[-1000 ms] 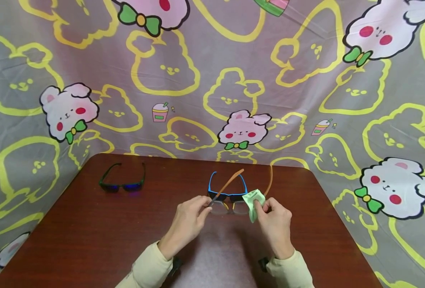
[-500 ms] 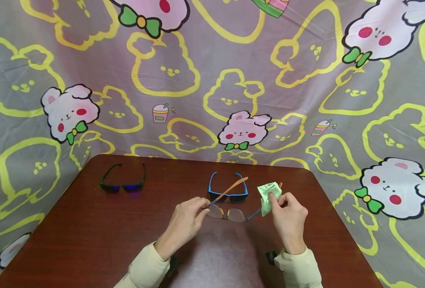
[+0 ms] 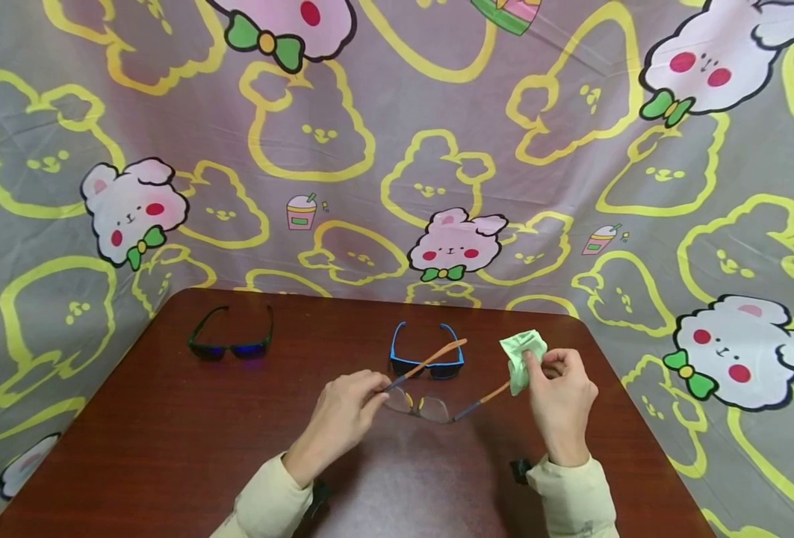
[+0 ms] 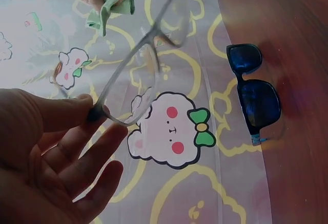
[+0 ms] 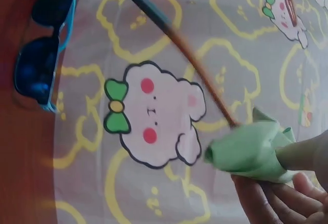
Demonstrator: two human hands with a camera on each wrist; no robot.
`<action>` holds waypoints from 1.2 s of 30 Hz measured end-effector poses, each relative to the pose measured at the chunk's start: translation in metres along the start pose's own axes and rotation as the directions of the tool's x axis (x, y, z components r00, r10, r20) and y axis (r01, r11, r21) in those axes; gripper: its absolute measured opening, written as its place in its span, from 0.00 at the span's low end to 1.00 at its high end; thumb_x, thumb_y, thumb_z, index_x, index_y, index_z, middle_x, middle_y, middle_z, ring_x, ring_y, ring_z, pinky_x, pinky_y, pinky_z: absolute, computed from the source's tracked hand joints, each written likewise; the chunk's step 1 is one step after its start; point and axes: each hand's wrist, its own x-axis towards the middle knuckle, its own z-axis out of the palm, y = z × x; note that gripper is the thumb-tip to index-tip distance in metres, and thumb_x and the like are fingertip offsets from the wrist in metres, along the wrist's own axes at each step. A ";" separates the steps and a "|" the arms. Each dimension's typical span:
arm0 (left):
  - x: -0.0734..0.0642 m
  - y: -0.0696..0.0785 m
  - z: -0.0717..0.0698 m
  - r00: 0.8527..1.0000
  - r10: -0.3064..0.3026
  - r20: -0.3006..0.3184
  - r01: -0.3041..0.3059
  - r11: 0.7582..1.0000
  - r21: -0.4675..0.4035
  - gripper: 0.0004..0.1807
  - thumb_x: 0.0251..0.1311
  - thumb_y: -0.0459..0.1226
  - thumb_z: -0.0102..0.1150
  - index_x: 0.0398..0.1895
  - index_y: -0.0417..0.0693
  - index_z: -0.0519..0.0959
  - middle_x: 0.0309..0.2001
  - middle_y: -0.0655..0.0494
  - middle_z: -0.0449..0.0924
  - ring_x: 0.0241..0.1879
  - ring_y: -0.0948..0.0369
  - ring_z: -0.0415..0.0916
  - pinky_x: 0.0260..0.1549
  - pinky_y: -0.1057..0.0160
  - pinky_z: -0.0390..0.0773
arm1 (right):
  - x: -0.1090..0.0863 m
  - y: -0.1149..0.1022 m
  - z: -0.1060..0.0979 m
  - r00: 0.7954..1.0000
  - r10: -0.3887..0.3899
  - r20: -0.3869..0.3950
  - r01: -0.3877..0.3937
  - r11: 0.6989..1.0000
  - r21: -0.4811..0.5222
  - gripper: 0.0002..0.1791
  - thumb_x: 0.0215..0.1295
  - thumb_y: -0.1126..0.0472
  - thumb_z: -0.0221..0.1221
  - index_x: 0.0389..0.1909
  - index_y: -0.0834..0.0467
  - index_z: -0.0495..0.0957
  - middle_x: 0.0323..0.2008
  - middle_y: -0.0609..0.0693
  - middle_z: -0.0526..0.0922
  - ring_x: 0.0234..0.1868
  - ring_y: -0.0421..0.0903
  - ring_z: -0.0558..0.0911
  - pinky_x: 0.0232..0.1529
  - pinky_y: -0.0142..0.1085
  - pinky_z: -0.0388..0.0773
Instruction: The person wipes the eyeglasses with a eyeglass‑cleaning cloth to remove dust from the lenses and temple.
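My left hand (image 3: 339, 415) pinches a pair of clear-lensed eyeglasses (image 3: 433, 409) near one hinge, between thumb and fingers. The glasses hang above the table with both orange-brown temples unfolded. In the left wrist view, the thin frame (image 4: 125, 66) extends up and away from the thumb. My right hand (image 3: 561, 407) holds a light green cloth (image 3: 523, 355) around the tip of the other temple. Seen from the right wrist, that temple (image 5: 192, 55) runs into the folded cloth (image 5: 246, 152), which hides its end.
Blue-framed sunglasses (image 3: 447, 370) lie on the brown table (image 3: 134, 441) just beyond the eyeglasses. Dark sunglasses with bluish lenses (image 3: 249, 350) lie farther left. A patterned fabric sheet (image 3: 343, 194) hangs around the table's back and sides.
My right hand and the cloth have moved right, sliding outward along the temple toward its tip. The eyeglasses have tilted, their right side coming lower and nearer. The left hand has barely moved.
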 end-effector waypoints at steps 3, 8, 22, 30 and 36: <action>0.000 -0.001 -0.004 1.000 -0.015 0.002 0.015 1.000 -0.003 0.09 0.46 0.33 0.71 0.30 0.54 0.82 0.26 0.68 0.77 0.21 0.67 0.70 0.21 0.65 0.69 | 0.006 0.000 -0.005 0.999 0.010 -0.049 -0.008 0.999 0.036 0.14 0.57 0.61 0.66 0.37 0.65 0.73 0.29 0.56 0.85 0.26 0.14 0.70 0.27 0.16 0.66; 0.002 -0.002 -0.013 0.999 -0.046 -0.023 0.045 0.999 -0.029 0.09 0.47 0.32 0.71 0.30 0.52 0.83 0.27 0.66 0.79 0.24 0.69 0.70 0.24 0.66 0.71 | 0.009 -0.002 -0.013 0.994 -0.021 -0.103 0.032 0.994 0.102 0.15 0.59 0.62 0.63 0.44 0.65 0.76 0.34 0.56 0.85 0.30 0.17 0.74 0.33 0.16 0.70; 0.008 0.002 -0.017 0.999 -0.002 -0.044 0.002 1.000 -0.005 0.09 0.46 0.32 0.72 0.31 0.52 0.85 0.24 0.69 0.74 0.25 0.70 0.64 0.22 0.70 0.66 | -0.016 -0.032 -0.002 0.768 -0.608 -0.201 0.636 0.688 0.350 0.12 0.63 0.60 0.62 0.30 0.68 0.84 0.35 0.65 0.79 0.36 0.56 0.74 0.40 0.25 0.68; 0.011 0.011 -0.012 0.998 0.050 -0.043 -0.050 0.999 0.003 0.08 0.46 0.31 0.72 0.30 0.52 0.86 0.24 0.68 0.76 0.26 0.68 0.67 0.23 0.70 0.67 | -0.025 -0.060 0.006 0.524 -0.788 -0.322 0.836 0.404 0.372 0.11 0.65 0.64 0.59 0.26 0.63 0.84 0.28 0.63 0.77 0.30 0.56 0.74 0.34 0.35 0.71; 0.012 0.017 -0.006 0.996 0.082 -0.035 -0.081 0.996 0.030 0.06 0.47 0.32 0.71 0.29 0.51 0.86 0.24 0.66 0.76 0.26 0.66 0.68 0.24 0.69 0.68 | -0.034 -0.069 0.013 0.455 -0.843 -0.287 0.854 0.322 0.409 0.09 0.65 0.67 0.57 0.28 0.62 0.84 0.29 0.61 0.79 0.30 0.56 0.76 0.33 0.38 0.73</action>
